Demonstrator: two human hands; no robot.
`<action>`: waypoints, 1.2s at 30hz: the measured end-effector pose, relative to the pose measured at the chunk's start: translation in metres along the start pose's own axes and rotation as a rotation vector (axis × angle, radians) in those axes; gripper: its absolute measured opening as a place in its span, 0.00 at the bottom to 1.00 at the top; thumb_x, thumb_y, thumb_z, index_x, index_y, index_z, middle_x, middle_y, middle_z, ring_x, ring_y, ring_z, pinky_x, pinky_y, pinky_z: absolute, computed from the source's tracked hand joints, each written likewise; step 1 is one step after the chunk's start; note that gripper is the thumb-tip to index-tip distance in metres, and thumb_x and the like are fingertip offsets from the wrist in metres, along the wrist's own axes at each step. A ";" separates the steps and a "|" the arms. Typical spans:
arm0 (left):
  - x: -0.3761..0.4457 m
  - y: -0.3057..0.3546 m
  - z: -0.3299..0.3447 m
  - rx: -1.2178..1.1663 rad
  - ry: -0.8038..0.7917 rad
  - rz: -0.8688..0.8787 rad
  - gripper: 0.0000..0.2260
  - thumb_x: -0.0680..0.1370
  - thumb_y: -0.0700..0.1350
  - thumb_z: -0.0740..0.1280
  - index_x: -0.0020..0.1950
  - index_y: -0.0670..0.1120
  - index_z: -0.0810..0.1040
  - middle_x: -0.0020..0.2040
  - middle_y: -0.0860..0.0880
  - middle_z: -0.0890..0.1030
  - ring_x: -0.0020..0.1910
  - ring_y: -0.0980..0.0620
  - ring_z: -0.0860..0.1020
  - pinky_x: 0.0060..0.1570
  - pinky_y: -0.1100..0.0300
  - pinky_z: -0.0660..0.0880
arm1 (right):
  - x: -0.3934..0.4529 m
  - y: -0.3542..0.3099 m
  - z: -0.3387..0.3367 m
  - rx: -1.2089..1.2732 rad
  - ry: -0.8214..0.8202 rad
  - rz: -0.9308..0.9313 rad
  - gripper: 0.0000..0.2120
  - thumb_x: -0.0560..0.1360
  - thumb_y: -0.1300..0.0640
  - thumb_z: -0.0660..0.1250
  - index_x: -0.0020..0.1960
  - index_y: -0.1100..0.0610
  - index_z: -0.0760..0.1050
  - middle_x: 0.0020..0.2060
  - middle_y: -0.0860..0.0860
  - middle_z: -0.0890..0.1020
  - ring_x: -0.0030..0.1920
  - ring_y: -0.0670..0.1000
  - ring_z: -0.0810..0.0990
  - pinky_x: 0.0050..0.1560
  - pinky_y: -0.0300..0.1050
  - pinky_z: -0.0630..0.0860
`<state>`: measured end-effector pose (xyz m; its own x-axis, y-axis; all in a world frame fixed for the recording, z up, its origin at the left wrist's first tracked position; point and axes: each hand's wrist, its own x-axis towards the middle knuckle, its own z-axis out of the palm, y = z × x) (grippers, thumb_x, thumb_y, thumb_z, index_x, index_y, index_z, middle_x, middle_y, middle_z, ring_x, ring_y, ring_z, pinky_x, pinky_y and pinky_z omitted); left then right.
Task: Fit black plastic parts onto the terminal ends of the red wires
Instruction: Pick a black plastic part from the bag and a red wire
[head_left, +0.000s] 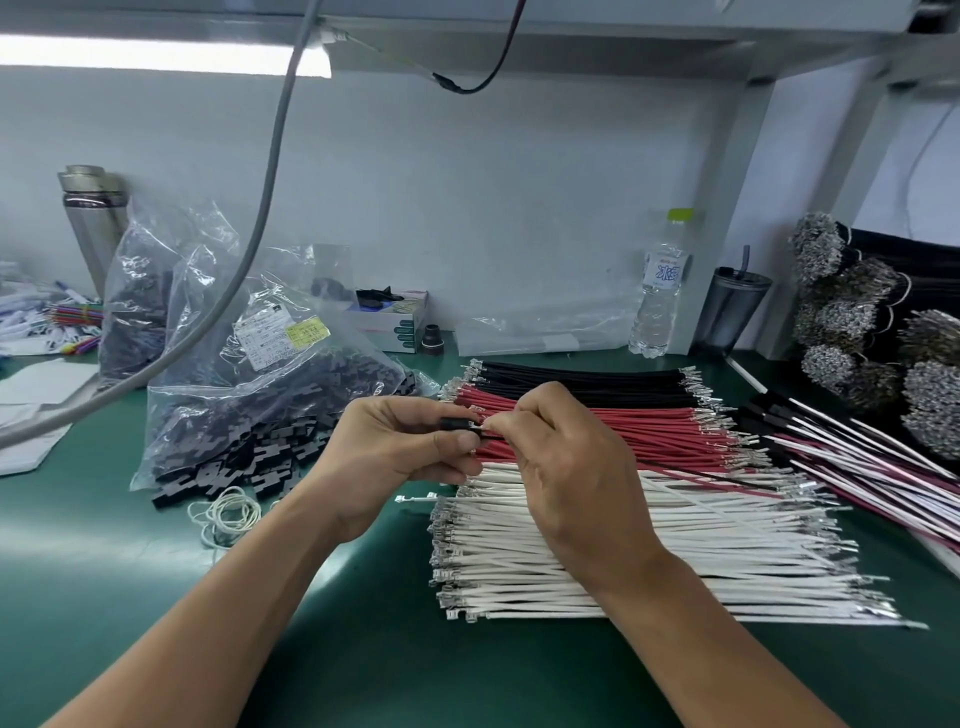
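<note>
Overhead, strip light — green mat — each hand pinching black part, wire terminal.

left hand is curling its fingers, thumb pinching against the forefinger, palm turned right | right hand is showing its back to the camera, fingertips pinching at the left hand's fingertips | both bare forearms are reaching up from the lower edge, converging toward the middle
</note>
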<state>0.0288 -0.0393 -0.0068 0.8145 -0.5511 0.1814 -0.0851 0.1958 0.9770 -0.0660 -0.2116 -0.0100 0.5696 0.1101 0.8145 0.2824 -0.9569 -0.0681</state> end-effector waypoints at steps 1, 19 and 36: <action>0.000 0.000 0.000 0.017 -0.005 0.000 0.16 0.64 0.43 0.81 0.51 0.41 0.88 0.43 0.35 0.86 0.37 0.44 0.86 0.39 0.57 0.84 | -0.001 0.001 0.001 0.025 0.001 0.006 0.10 0.76 0.66 0.72 0.56 0.58 0.81 0.44 0.49 0.75 0.39 0.48 0.74 0.34 0.46 0.76; -0.002 0.002 0.001 0.154 -0.047 0.013 0.13 0.67 0.42 0.80 0.50 0.40 0.88 0.42 0.35 0.86 0.32 0.46 0.84 0.35 0.61 0.81 | 0.002 0.001 0.000 -0.020 -0.026 0.070 0.12 0.82 0.52 0.64 0.43 0.57 0.76 0.40 0.48 0.73 0.35 0.47 0.70 0.33 0.40 0.70; 0.001 0.007 -0.011 -0.159 0.003 0.088 0.29 0.65 0.58 0.83 0.59 0.42 0.85 0.57 0.38 0.85 0.44 0.45 0.86 0.39 0.55 0.84 | 0.026 0.032 -0.064 -0.151 0.217 -0.050 0.07 0.81 0.56 0.69 0.54 0.56 0.84 0.41 0.49 0.81 0.36 0.46 0.75 0.33 0.39 0.70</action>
<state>0.0358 -0.0294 -0.0013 0.8099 -0.5236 0.2643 -0.0644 0.3685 0.9274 -0.0913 -0.2565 0.0461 0.3747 0.1132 0.9202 0.1782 -0.9828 0.0483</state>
